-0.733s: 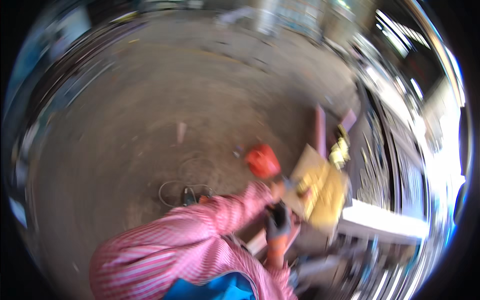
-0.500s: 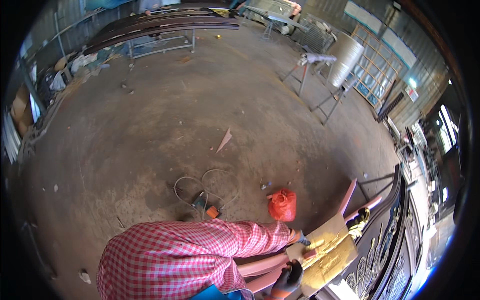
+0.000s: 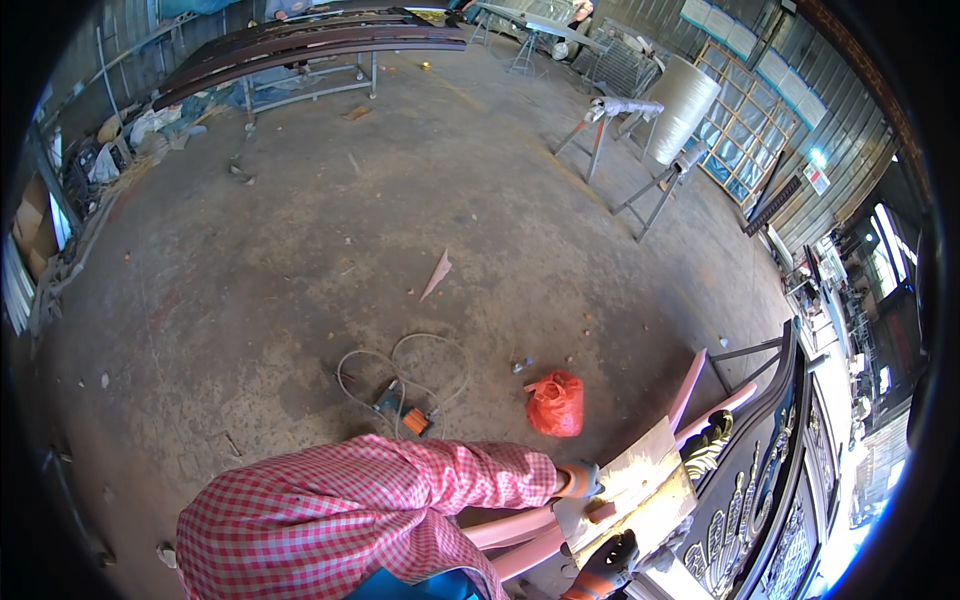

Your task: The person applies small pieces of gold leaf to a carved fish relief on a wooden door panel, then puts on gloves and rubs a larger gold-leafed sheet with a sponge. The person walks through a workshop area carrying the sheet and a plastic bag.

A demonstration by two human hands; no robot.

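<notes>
A flat piece of brown cardboard (image 3: 648,455), smeared with gold paint, lies tilted at the lower right. My left hand (image 3: 578,480), in a grey glove with an orange cuff, is closed on its left edge. At the lower edge is my right hand (image 3: 608,562) in a dark glove with an orange cuff; its fingers curl against the cardboard, partly hidden. Between the hands a small reddish-brown block (image 3: 603,512) rests on the cardboard. Just beyond stands a dark ornamental metal panel (image 3: 740,510) with scrollwork and a gold-painted leaf ornament (image 3: 708,445).
Pink bars (image 3: 520,530) run beneath the cardboard. On the floor are a red plastic bag (image 3: 555,404), a looped hose (image 3: 465,372) with a teal-and-orange tool (image 3: 402,408), and a pink scrap (image 3: 436,274). Trestles (image 3: 598,135) stand farther off, and a rack of dark panels (image 3: 310,55) is at the back.
My right hand has moved right, onto the cardboard's lower edge. The cardboard has shifted slightly left and changed its tilt, and my left hand stays at its edge. The whole view has shifted slightly.
</notes>
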